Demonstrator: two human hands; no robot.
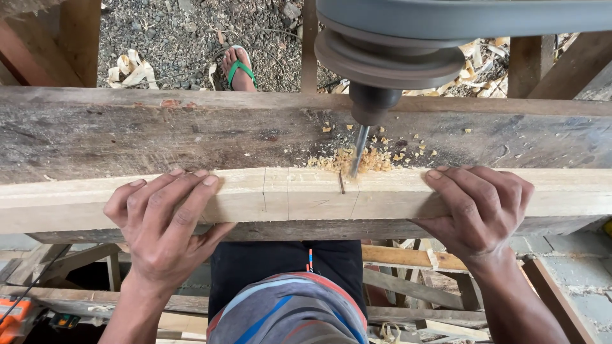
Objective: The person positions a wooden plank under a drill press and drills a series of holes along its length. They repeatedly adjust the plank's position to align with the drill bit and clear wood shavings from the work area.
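A pale wooden plank [306, 197] with pencil lines across it lies along a weathered wooden bench [127, 130]. My left hand [162, 226] grips the plank's near edge on the left, fingers lying over its top. My right hand [478, 207] grips it the same way on the right. Between them a drill bit [358, 151] under a dark chuck [373, 102] meets the plank's far edge, where a heap of wood chips [357, 160] lies. A grey pulley with a belt [395, 54] sits above the chuck.
Another person's foot in a green sandal [239, 67] stands on gravel beyond the bench. Wood shavings [131, 67] lie on the ground. Timber offcuts [408, 258] are stacked under the bench at right. An orange tool [13, 315] shows at bottom left.
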